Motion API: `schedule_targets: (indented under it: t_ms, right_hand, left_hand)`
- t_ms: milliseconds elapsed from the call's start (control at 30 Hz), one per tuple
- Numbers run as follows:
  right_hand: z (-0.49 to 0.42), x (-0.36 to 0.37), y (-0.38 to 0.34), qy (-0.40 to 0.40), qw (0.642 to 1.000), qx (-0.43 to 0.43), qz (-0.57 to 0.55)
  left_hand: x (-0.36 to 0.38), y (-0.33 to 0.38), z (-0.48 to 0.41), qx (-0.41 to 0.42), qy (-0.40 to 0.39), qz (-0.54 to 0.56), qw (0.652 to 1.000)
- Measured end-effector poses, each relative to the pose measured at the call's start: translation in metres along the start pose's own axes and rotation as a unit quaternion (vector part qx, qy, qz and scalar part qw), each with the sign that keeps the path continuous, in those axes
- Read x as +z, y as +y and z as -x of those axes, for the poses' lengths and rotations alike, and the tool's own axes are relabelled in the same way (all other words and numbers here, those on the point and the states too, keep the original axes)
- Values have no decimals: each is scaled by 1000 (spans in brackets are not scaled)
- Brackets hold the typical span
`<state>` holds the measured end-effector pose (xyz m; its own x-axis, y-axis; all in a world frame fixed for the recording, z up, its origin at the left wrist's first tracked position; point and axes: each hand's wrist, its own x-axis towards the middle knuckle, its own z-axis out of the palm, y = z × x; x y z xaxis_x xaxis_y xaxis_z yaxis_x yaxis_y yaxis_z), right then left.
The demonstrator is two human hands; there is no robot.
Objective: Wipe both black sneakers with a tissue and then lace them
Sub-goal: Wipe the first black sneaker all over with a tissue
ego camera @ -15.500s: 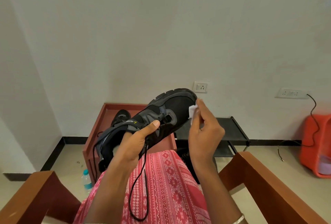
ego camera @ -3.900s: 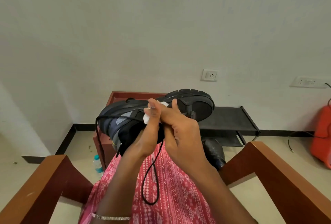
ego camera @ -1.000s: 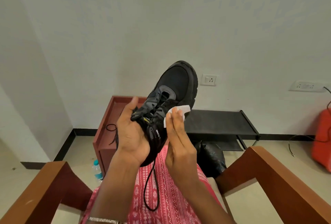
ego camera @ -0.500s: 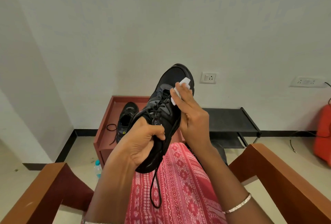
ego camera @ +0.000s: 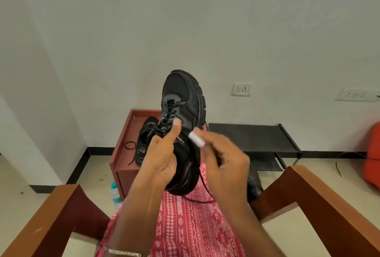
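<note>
The left hand (ego camera: 162,158) grips a black sneaker (ego camera: 183,100) around its heel end, fingers wrapped behind it and the thumb pointing up along the laced tongue. The sneaker is held in the air above the lap, toe pointing up towards the wall, sole facing right. The right hand (ego camera: 224,160), blurred, has its fingers curled and pinches a small folded white tissue (ego camera: 197,139), which touches the sneaker's side just beside the left thumb. A black lace (ego camera: 202,191) hangs from the sneaker's lower end and trails onto the pink-red patterned cloth (ego camera: 185,226) covering the person's lap. A thin metal bracelet (ego camera: 123,252) circles the left wrist.

Two wooden chair arms frame the lap, one on the left (ego camera: 51,215) and one on the right (ego camera: 320,205). Beyond the knees stands a low reddish-brown desk (ego camera: 141,112) against the white wall. The second sneaker (ego camera: 146,137) sits on it, partly hidden behind the left hand, with its loose lace (ego camera: 130,145) curled on the desk top to its left. A small water bottle (ego camera: 115,194) with a teal cap stands on the floor at the desk's front. To the desk's right is a low black rack (ego camera: 253,137), and a dark bag (ego camera: 254,182) lies near the right chair arm. Two white wall sockets (ego camera: 241,89) (ego camera: 357,94) sit above the rack. An orange-red object (ego camera: 373,154) shows at the far right edge.
</note>
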<state>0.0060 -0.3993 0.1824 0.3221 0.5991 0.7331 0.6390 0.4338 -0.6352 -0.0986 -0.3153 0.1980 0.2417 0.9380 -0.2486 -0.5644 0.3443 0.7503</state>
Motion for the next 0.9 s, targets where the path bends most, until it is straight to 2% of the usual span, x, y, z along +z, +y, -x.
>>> schedule_targets:
  t_ms: [67,133,200,367,467,533,667,800,900]
  right_hand:
    - [23,13,-1,-36,997,-46,40]
    - [34,25,2,-77,993,-63,56]
    - [30,32,3,-96,991,-64,67]
    - [-7,44,3,-89,988,-56,116]
    - [-15,45,2,-125,981,-63,137]
    - [-5,42,2,-146,979,-60,130]
    - [38,27,0,-130,978,-77,142]
    - [40,24,3,-144,978,-75,134]
    - [10,29,4,-153,979,-43,130]
  left_hand:
    - [-3,4,-4,-29,25,48,998]
    - [-4,6,-4,-76,13,106,991]
    - [-3,6,-4,-81,-1,140,987]
    - [5,2,5,-58,-41,129,989]
    - [1,5,5,-51,-62,151,985]
    - [-3,7,2,-49,-72,172,981]
    - [-8,12,4,-43,-101,163,980]
    - [-4,10,5,-75,-64,146,984]
    - [-1,5,3,-58,-50,170,982]
